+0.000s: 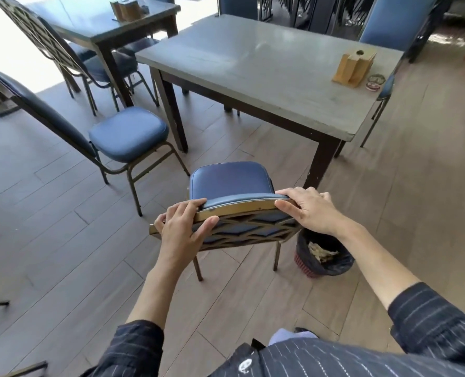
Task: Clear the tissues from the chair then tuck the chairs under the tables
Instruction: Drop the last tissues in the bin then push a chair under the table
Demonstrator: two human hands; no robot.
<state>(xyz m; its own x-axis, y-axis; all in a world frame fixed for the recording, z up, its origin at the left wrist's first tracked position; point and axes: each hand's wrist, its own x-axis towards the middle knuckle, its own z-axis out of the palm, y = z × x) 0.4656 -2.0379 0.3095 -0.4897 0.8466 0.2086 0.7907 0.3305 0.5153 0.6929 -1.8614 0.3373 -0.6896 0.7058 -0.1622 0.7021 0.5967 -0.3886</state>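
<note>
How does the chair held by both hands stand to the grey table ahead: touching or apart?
Apart. Head view: bare floor shows between the chair and the table, its edge and near leg alike.

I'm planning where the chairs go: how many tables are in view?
2. One grey table stands just beyond the blue chair gripped by its backrest; the second table is farther off at the upper left. Others may lie outside the view.
</note>
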